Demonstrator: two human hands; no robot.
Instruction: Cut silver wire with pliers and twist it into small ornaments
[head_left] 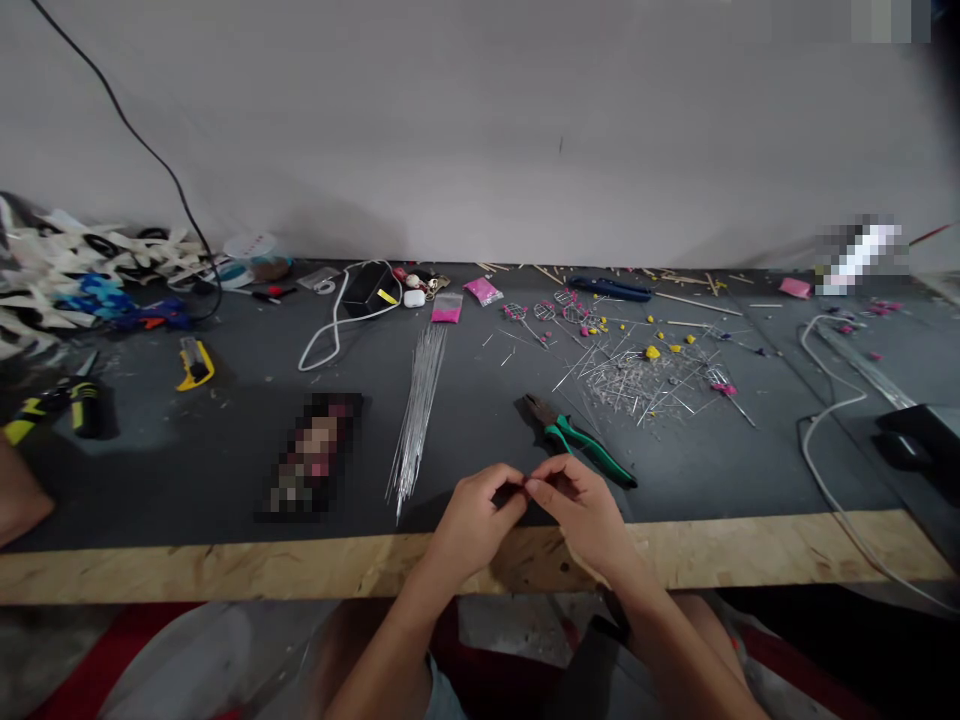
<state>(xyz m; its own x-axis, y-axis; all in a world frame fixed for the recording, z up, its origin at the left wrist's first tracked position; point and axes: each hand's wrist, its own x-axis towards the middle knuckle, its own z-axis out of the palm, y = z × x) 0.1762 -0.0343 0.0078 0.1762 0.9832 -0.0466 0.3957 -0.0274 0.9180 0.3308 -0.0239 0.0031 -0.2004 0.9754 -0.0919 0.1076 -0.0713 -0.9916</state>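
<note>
My left hand (474, 522) and my right hand (582, 510) meet fingertip to fingertip over the near edge of the dark workbench (225, 480). Both pinch one very small dark piece (522, 487) between thumbs and forefingers; what it is I cannot make out. Green-handled pliers (581, 441) lie just beyond my right hand. A bundle of thin silver wires (418, 405) stretches away to the left of my left hand.
A heap of cut wire bits with yellow and pink beads (645, 372) lies at the right middle. A yellow utility knife (194, 363), white cables (337, 320), pink bead bags (448, 308), blue pliers (609, 289) and white strips (67, 265) lie further back. Another person's hand (19, 495) shows at far left.
</note>
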